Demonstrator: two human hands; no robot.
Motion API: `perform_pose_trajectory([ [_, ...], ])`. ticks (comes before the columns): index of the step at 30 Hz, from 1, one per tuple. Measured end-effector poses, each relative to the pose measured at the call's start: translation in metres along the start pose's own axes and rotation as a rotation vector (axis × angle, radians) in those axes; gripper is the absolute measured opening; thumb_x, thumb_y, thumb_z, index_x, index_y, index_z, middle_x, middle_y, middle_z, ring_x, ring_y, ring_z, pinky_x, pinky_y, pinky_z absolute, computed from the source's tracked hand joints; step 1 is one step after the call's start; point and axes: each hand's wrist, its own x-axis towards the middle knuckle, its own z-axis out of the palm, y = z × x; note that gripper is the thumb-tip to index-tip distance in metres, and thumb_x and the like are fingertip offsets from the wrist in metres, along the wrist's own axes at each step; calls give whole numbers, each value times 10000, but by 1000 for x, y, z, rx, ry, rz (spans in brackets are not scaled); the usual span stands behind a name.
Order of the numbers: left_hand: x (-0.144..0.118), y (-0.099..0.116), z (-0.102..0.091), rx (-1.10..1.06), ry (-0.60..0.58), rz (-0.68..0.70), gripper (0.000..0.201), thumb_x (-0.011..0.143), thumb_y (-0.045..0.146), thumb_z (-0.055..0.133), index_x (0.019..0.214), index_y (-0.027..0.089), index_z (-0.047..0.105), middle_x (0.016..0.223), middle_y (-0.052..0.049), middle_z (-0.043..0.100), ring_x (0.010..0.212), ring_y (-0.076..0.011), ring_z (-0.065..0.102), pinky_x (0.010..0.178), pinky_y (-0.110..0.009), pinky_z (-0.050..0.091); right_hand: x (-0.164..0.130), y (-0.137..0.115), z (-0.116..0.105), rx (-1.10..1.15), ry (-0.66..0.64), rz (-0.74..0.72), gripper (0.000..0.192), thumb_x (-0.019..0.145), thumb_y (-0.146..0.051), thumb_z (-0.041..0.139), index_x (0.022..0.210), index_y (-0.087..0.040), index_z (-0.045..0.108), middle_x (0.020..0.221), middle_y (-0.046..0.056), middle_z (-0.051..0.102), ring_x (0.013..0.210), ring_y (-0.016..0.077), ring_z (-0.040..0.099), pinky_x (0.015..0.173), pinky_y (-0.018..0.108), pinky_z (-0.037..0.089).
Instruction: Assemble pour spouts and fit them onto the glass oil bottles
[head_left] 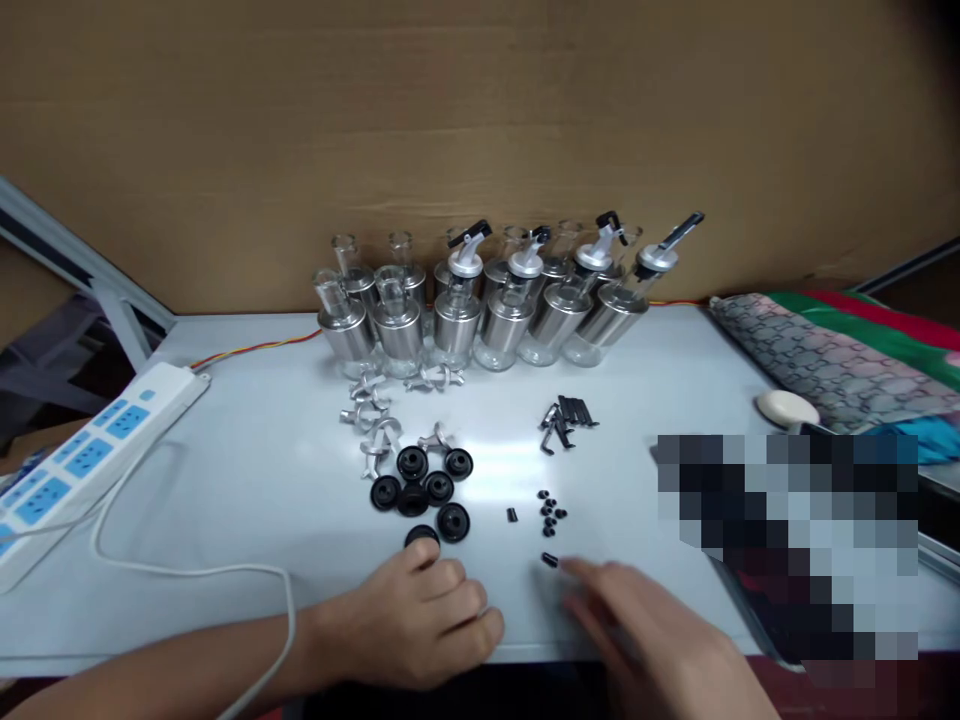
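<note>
Even overhead light, glare on table [480,470], blurred right hand [645,630], pixelated patch.

— What sort of place is this?
— A small assembly bench, I'd say, a workshop corner. My white table [247,480] backs onto a cardboard wall [480,120].
— What shows it?
— Parts sorted in batches: glass dispenser bottles [480,300] in rows, black caps [424,490], metal clips [371,420], black levers [566,415], tiny black pieces [551,510]. A power strip [90,450] lies at my left, folded cloth [832,360] at my right.
</note>
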Motion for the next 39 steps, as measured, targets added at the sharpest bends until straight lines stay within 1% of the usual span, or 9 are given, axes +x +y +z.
perform_pose_trajectory([
  [3, 0, -1, -2, 42, -49, 56, 143, 889, 119, 475, 909, 132, 615, 788, -5, 608, 717, -133, 486, 682, -315, 332, 18, 6, 4, -22, 174, -50, 285, 964, -386, 380, 1020, -207, 593, 719, 9, 646, 583, 132, 656, 490, 223, 496],
  [8, 8, 4, 2, -7, -160, 178, 104, 875, 158, 532, 895, 141, 633, 815, -5, 588, 699, -125, 483, 604, -298, 339, 32, -10, 12, -3, 226, -46, 362, 974, -405, 332, 880, -196, 613, 681, 19, 642, 552, 151, 654, 469, 250, 474],
  [14, 12, 9, 13, -108, -262, 229, 70, 824, 227, 620, 845, 161, 627, 663, 31, 484, 526, -104, 378, 514, -266, 333, 33, -7, 16, 183, 206, 1, 299, 974, -319, 377, 825, -216, 615, 674, -6, 659, 547, 109, 644, 545, 195, 490],
  [18, 9, 6, 13, -134, -333, 201, 70, 837, 212, 596, 885, 165, 617, 643, 43, 479, 502, -105, 368, 529, -259, 371, 32, 6, 9, 148, 269, 113, 178, 951, -317, 442, 888, -229, 582, 696, -38, 691, 514, 90, 642, 515, 159, 483],
  [21, 9, 4, 12, -151, -362, 191, 65, 846, 203, 583, 894, 168, 610, 659, 45, 491, 505, -104, 377, 534, -257, 377, 36, 8, 5, 125, 304, 160, 201, 957, -320, 420, 854, -228, 566, 690, -31, 681, 520, 95, 640, 522, 166, 487],
  [28, 10, 3, 13, -150, -447, 196, 91, 838, 224, 611, 914, 177, 594, 660, 47, 506, 516, -108, 402, 582, -265, 373, 38, 13, 10, 144, 274, 122, 149, 938, -330, 462, 900, -223, 559, 726, -4, 646, 586, 119, 633, 545, 205, 480],
  [33, 10, 2, 12, -164, -459, 196, 94, 836, 227, 609, 918, 181, 600, 657, 46, 511, 514, -114, 394, 609, -276, 375, 40, 9, 5, 69, 331, 21, 186, 916, -331, 507, 1014, -193, 584, 889, 77, 575, 824, 194, 569, 723, 299, 465],
  [36, 10, 2, 12, -177, -454, 192, 132, 818, 242, 641, 927, 174, 605, 674, 48, 518, 525, -116, 397, 612, -279, 382, 49, 0, 8, -4, 284, -56, 240, 929, -315, 476, 1083, -194, 614, 913, 94, 543, 823, 218, 494, 706, 339, 420],
  [39, 10, 1, 12, -183, -440, 181, 137, 818, 241, 646, 927, 169, 605, 684, 49, 523, 535, -121, 400, 611, -281, 386, 58, -9, 14, -14, 244, -22, 259, 944, -294, 438, 1059, -213, 655, 910, 96, 551, 830, 233, 462, 687, 351, 373],
])
